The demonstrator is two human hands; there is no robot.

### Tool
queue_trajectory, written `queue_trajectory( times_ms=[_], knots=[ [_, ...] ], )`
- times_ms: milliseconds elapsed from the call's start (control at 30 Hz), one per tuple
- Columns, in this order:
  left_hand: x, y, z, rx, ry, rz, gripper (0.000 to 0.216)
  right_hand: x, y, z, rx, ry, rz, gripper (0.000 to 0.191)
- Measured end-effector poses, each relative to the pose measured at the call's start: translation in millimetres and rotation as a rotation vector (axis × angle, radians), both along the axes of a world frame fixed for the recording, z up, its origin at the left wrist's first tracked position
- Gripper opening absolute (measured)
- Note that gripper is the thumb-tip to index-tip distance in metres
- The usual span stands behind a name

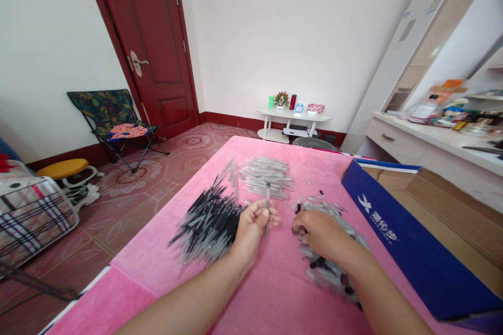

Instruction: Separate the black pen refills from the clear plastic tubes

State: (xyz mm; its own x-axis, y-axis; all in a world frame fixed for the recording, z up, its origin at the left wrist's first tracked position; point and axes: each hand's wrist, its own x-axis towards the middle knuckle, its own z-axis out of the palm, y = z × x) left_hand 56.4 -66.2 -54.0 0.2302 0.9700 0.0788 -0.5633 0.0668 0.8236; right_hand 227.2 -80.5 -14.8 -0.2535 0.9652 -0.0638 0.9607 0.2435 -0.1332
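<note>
Forearms: two bare forearms [192, 288] come in from the bottom edge over a fuzzy pink cloth [267, 293]; the right one crosses in front of part of the cap pile.
Left hand: the left hand [253, 222] pinches one slim grey translucent pen barrel with a dark tip [268, 196], thumb against fingers, barrel roughly upright, outer fingers loosely spread.
Right hand: the right hand [318, 230] is at the cap pile, fingers curled down; can't tell if it has hold of anything.
Cap pile: loose heap of small clear and black plastic caps [332, 273], under and around the right hand, blurred.
Dark pile: heap of thin black-and-grey pen-like sticks [208, 222], just left of the left hand.
Pale pile: stack of translucent whitish barrels [263, 172], beyond the left hand; a few lie apart on its left.
Box: open blue cardboard box with brown interior [401, 251], right of the caps. White X-like logo [364, 203], then three white Chinese characters [385, 226]; last reads 步, smaller line below illegible.
Stickers: tall white appliance [408, 31] at right carries labels, too small to read.
Background: white oval side table [291, 112], dark red door [149, 36], camouflage-pattern folding chair [106, 107].
</note>
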Motion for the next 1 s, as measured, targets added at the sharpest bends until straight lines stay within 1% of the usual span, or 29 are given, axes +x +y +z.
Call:
queue_trajectory(
  times_ms=[100,167,233,267,300,333,400,433,500,567,667,833,1000],
  knots=[
    [-1,0,3.9,-0.056,-0.062,-0.020,0.021,1,1,0.9,0.021,0.034,-0.004,0.030],
    [-2,0,5.1,-0.073,-0.073,-0.017,0.021,1,4,3.0,0.105,0.126,-0.046,0.029],
    [-3,0,4.9,-0.076,-0.079,-0.022,0.022,0,8,6.3,0.213,0.307,-0.095,0.026],
    [-3,-1,4.6,-0.074,-0.089,-0.030,0.022,-1,9,8.3,0.246,0.431,-0.122,0.024],
    [-3,-1,4.1,-0.072,-0.105,-0.035,0.022,-2,10,10.6,0.247,0.571,-0.149,0.022],
    [-3,-1,3.8,-0.072,-0.126,-0.039,0.021,-3,10,12.9,0.213,0.720,-0.176,0.021],
    [-3,1,3.9,-0.077,-0.176,-0.034,0.020,-4,8,17.5,0.075,1.002,-0.226,0.023],
    [-4,2,4.3,-0.078,-0.203,-0.024,0.019,-5,7,19.3,-0.003,1.114,-0.241,0.025],
    [-5,6,5.8,-0.075,-0.258,0.002,0.018,-8,4,21.4,-0.128,1.256,-0.247,0.027],
    [-8,10,7.1,-0.067,-0.304,0.026,0.017,-11,2,20.6,-0.196,1.316,-0.249,0.029],
    [-11,16,6.8,-0.074,-0.335,0.052,0.016,-20,3,14.4,-0.214,1.397,-0.251,0.030],
    [-11,19,3.0,-0.078,-0.361,0.073,0.017,-34,5,0.9,-0.145,1.509,-0.288,0.032],
    [-10,15,3.9,-0.063,-0.363,0.049,0.016,-42,3,-0.9,-0.085,1.513,-0.284,0.030]
  ],
)
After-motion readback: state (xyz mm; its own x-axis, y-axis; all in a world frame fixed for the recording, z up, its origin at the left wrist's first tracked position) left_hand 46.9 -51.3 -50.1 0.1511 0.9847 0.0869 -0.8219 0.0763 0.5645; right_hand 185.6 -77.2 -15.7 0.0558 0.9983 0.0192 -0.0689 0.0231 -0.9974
